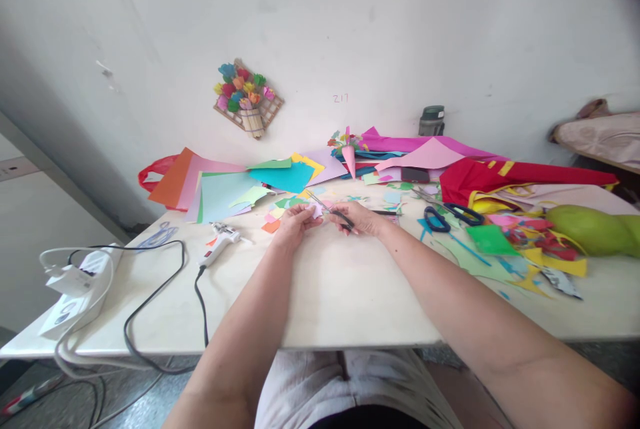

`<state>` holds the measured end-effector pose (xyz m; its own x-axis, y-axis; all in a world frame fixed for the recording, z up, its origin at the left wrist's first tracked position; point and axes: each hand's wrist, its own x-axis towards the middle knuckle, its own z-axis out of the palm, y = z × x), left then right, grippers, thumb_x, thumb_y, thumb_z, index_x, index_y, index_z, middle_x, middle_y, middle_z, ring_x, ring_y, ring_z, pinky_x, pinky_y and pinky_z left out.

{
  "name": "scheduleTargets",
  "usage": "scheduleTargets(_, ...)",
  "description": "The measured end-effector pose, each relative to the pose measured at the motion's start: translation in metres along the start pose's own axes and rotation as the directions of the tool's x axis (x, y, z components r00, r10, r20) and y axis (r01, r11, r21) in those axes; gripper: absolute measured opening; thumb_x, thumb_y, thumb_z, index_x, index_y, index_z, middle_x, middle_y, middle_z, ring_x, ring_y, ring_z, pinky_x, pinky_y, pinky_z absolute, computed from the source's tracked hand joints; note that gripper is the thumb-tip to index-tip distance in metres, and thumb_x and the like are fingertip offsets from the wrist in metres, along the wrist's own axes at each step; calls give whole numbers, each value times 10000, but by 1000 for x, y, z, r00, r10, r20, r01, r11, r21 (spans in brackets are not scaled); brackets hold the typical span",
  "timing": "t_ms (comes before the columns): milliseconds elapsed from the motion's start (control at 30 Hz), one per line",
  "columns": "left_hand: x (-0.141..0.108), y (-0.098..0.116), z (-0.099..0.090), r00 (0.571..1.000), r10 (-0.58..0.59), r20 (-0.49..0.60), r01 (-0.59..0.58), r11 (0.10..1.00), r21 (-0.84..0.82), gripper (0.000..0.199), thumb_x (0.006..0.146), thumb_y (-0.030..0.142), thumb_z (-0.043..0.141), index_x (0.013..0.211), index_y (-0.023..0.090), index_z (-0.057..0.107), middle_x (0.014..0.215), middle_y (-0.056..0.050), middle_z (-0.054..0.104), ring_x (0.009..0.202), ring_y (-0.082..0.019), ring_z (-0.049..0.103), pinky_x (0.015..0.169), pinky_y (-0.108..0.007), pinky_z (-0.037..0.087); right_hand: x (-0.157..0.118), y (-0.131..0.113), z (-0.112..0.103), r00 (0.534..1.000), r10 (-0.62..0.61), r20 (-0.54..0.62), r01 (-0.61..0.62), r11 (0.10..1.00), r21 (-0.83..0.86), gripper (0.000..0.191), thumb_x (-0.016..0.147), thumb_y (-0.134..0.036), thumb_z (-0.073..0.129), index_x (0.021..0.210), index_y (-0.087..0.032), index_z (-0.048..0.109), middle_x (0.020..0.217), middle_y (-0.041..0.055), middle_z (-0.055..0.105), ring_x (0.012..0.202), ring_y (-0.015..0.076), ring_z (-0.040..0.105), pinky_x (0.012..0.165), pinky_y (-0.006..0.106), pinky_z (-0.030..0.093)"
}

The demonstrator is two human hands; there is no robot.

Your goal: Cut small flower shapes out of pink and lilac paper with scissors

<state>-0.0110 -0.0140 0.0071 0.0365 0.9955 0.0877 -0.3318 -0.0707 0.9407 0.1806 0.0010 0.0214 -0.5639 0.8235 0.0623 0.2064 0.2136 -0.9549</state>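
Note:
In the head view, my left hand (pixel 299 221) is closed on a small lilac piece of paper (pixel 317 210), pinched at the fingertips. My right hand (pixel 356 217) grips a pair of scissors (pixel 342 218) by their dark handles. Their blades point up and left, close to the lilac paper; whether they touch it I cannot tell. Small coloured paper scraps (pixel 273 224) lie just beyond and left of my hands. Farther back stands a pink paper cone (pixel 349 159) topped with small paper flowers.
On the left lie a white glue gun (pixel 220 246), its black cord and a power strip (pixel 83 289). Coloured paper sheets (pixel 225 190) line the back. Large dark-blue-handled scissors (pixel 453 216), a phone (pixel 415 174), scraps and a green object (pixel 580 229) occupy the right. A bottle (pixel 431 121) stands behind.

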Motion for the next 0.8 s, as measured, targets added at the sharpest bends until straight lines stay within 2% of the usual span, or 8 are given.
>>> scheduleTargets(267,-2,2,1,997,-18,77,15,999,40,336,536,290,909,648,146,627,565,31,610,473,-61,519,662,-273,568,-1,0,-8,999,16,41,-14,999,-29,300,774,-413,699,714,-162,546,489,-45,562,343,61,473,282,166,260)
scheduleTargets(367,-3,2,1,995,-35,94,32,999,39,324,527,275,911,637,141,637,567,30,602,480,-59,511,671,-276,570,-1,1,-9,999,27,47,-25,999,-42,278,776,-394,692,721,-157,558,495,-37,568,347,63,466,291,171,261)
scheduleTargets(467,-3,2,1,993,-56,99,53,998,40,316,511,254,912,629,142,641,586,21,613,517,-81,548,678,-286,570,-1,2,-10,1000,23,-14,-23,1000,-9,241,727,-332,729,803,-152,587,536,-35,587,383,71,484,323,171,271)
scheduleTargets(633,-2,-2,0,990,-92,107,85,994,73,328,490,229,915,621,149,625,605,16,620,579,-109,600,648,-271,555,2,3,-12,983,-42,-177,64,991,118,375,576,-228,797,883,-166,589,665,-35,628,542,93,549,503,203,428)
scheduleTargets(800,-1,-2,1,983,-99,152,75,985,153,347,477,281,919,604,147,626,596,7,634,562,-101,582,595,-241,516,5,2,-9,980,-85,-179,116,979,169,423,525,-176,756,920,-157,606,736,-1,670,643,119,581,593,232,452)
